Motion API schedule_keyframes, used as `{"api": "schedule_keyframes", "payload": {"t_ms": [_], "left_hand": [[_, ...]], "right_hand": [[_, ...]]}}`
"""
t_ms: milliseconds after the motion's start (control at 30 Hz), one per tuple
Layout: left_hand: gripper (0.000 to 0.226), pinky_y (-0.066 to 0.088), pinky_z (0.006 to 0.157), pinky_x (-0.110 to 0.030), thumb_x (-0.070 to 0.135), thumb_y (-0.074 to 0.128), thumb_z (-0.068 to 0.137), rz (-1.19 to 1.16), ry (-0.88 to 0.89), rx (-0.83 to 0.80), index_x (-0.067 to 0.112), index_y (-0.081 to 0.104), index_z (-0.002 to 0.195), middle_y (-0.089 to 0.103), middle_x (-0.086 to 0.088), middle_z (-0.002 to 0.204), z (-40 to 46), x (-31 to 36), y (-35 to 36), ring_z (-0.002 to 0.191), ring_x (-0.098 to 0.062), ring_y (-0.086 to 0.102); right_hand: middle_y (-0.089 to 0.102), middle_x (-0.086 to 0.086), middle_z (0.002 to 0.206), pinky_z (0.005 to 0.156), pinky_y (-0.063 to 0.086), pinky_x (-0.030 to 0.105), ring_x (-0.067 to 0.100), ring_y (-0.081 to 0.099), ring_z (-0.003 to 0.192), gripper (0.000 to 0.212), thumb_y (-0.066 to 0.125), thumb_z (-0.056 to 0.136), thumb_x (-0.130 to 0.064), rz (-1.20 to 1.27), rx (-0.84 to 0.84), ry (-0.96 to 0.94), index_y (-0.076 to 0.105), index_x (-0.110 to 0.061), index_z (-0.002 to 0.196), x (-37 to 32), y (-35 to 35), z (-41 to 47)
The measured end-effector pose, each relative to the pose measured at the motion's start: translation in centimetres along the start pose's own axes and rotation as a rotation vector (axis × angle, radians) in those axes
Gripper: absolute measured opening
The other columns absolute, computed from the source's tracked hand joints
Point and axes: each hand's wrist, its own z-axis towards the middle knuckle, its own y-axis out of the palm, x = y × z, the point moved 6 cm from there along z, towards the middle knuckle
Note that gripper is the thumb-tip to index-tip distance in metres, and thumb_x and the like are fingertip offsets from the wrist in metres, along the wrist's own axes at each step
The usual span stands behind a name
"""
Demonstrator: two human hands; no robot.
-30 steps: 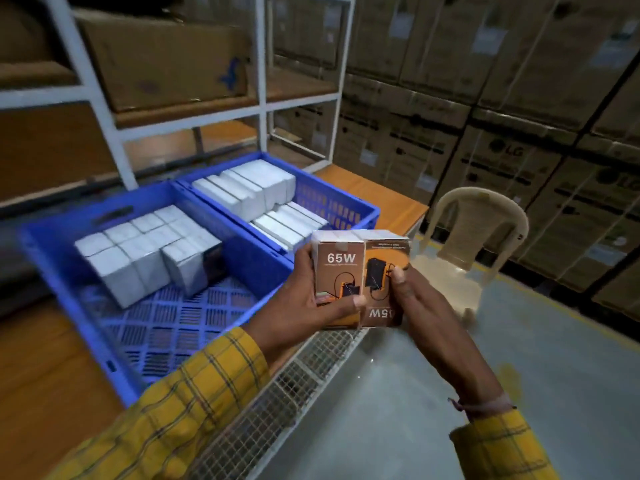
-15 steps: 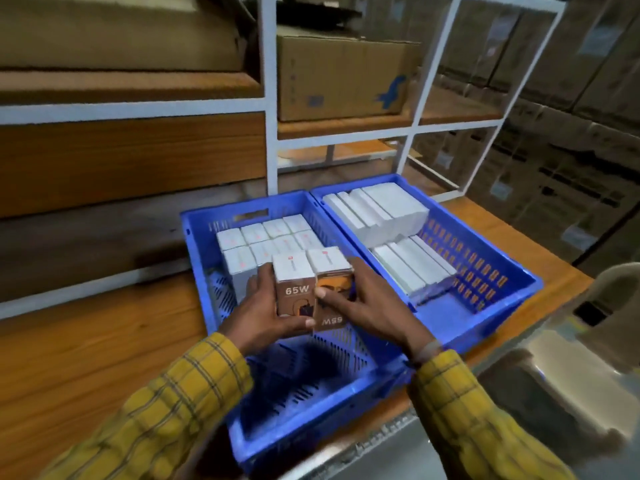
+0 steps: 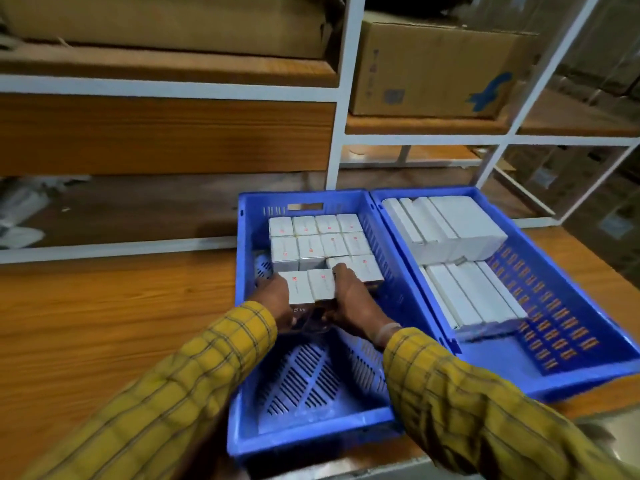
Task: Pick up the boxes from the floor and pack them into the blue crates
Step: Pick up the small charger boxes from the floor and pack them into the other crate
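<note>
Two small white-topped charger boxes (image 3: 308, 287) sit side by side low inside the left blue crate (image 3: 311, 434). My left hand (image 3: 277, 303) grips their left side and my right hand (image 3: 353, 299) grips their right side. They stand just in front of several rows of the same small boxes (image 3: 318, 242) packed against the crate's far wall. The near half of this crate shows its bare slotted floor. The right blue crate (image 3: 554, 368) holds two rows of flat white boxes (image 3: 446, 230).
Both crates rest on a wooden shelf board (image 3: 104, 323) of a white metal rack (image 3: 341, 98). A brown carton (image 3: 433, 71) stands on the shelf above. The shelf's front edge runs along the bottom of the view.
The view has swung from the aisle to the shelf. Both hands carried the two boxes over the left crate and lowered them down beside the packed rows.
</note>
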Motion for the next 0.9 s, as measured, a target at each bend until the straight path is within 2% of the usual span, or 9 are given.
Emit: {"api": "schedule_keyframes", "payload": {"t_ms": [67, 133, 233, 300, 433, 533, 667, 800, 900], "left_hand": [[0.054, 0.051, 0.098, -0.035, 0.013, 0.071, 0.088, -0.009, -0.022, 0.029, -0.001, 0.055, 0.138, 0.06, -0.022, 0.136, 0.6, 0.4, -0.4, 0.12, -0.036, 0.062], [0.039, 0.05, 0.095, -0.034, 0.011, 0.061, 0.097, -0.006, -0.047, 0.053, -0.002, 0.059, 0.134, 0.062, -0.02, 0.133, 1.2, 0.6, -0.8, 0.12, -0.035, 0.062], [0.035, 0.051, 0.091, -0.034, 0.011, 0.059, 0.098, 0.008, -0.078, 0.093, 0.0, 0.061, 0.13, 0.064, -0.019, 0.131, 2.0, 0.9, -1.2, 0.118, -0.033, 0.063], [0.032, 0.051, 0.089, -0.036, 0.01, 0.059, 0.097, -0.011, -0.09, 0.118, -0.001, 0.062, 0.128, 0.065, -0.02, 0.128, 2.3, 1.1, -1.3, 0.116, -0.036, 0.064], [0.031, 0.053, 0.089, -0.039, 0.009, 0.057, 0.098, -0.08, -0.103, 0.166, -0.003, 0.061, 0.126, 0.064, -0.022, 0.126, 3.1, 1.2, -1.7, 0.112, -0.039, 0.064], [0.03, 0.053, 0.09, -0.039, 0.005, 0.056, 0.097, -0.082, -0.106, 0.178, -0.005, 0.06, 0.126, 0.063, -0.023, 0.126, 3.2, 1.4, -1.3, 0.113, -0.038, 0.064], [0.03, 0.052, 0.091, -0.038, 0.002, 0.057, 0.096, -0.034, -0.107, 0.171, -0.003, 0.061, 0.125, 0.064, -0.021, 0.127, 3.2, 1.4, -0.8, 0.115, -0.036, 0.064], [0.048, 0.05, 0.1, -0.042, 0.002, 0.05, 0.099, -0.024, -0.18, 0.119, -0.006, 0.04, 0.145, 0.054, -0.022, 0.14, 3.0, 1.1, -0.3, 0.126, -0.039, 0.057], [0.052, 0.043, 0.108, -0.045, 0.006, 0.043, 0.103, -0.001, -0.229, 0.078, -0.006, 0.027, 0.151, 0.044, -0.027, 0.148, 2.1, 1.2, -0.7, 0.135, -0.042, 0.048]], "right_hand": [[0.052, 0.022, 0.119, 0.072, 0.042, 0.042, 0.04, 0.057, 0.092, 0.05, 0.066, 0.086, 0.001, -0.103, 0.041, -0.016, 0.045, 0.0, 0.13, -0.6, 0.5, 0.5], [0.051, 0.027, 0.125, 0.062, 0.039, 0.042, 0.045, 0.059, 0.084, 0.057, 0.055, 0.087, 0.009, -0.225, 0.078, -0.026, 0.041, 0.005, 0.142, -1.1, 0.7, 0.5], [0.066, 0.024, 0.102, 0.042, 0.026, 0.031, 0.035, 0.061, 0.052, 0.071, 0.08, 0.064, 0.003, -0.463, 0.118, -0.062, 0.058, 0.013, 0.132, -1.3, 1.3, 0.7], [0.067, 0.017, 0.086, 0.041, 0.017, 0.026, 0.027, 0.055, 0.042, 0.074, 0.089, 0.051, -0.001, -0.578, 0.176, -0.12, 0.068, 0.01, 0.121, -1.2, 1.8, 1.5], [0.063, 0.011, 0.074, 0.043, 0.018, 0.028, 0.024, 0.054, 0.043, 0.071, 0.087, 0.054, -0.005, -0.666, 0.13, -0.089, 0.069, 0.008, 0.122, -1.8, 1.3, 2.1], [0.064, 0.011, 0.082, 0.044, 0.023, 0.03, 0.025, 0.06, 0.051, 0.068, 0.075, 0.077, -0.004, -0.704, 0.07, -0.064, 0.054, 0.009, 0.14, -1.8, 1.6, 1.8], [0.063, 0.01, 0.089, 0.045, 0.027, 0.031, 0.024, 0.063, 0.058, 0.066, 0.06, 0.089, -0.001, -0.7, 0.076, -0.042, 0.04, 0.007, 0.151, -1.5, 1.5, 1.5], [0.063, 0.013, 0.092, 0.045, 0.029, 0.031, 0.026, 0.063, 0.059, 0.067, 0.058, 0.089, 0.003, -0.674, 0.081, -0.051, 0.037, 0.008, 0.152, -1.3, 1.9, 1.6], [0.062, 0.014, 0.103, 0.05, 0.034, 0.034, 0.029, 0.066, 0.071, 0.066, 0.048, 0.095, 0.004, -0.65, 0.104, -0.077, 0.024, 0.007, 0.157, -1.5, 2.0, 1.7]]}}
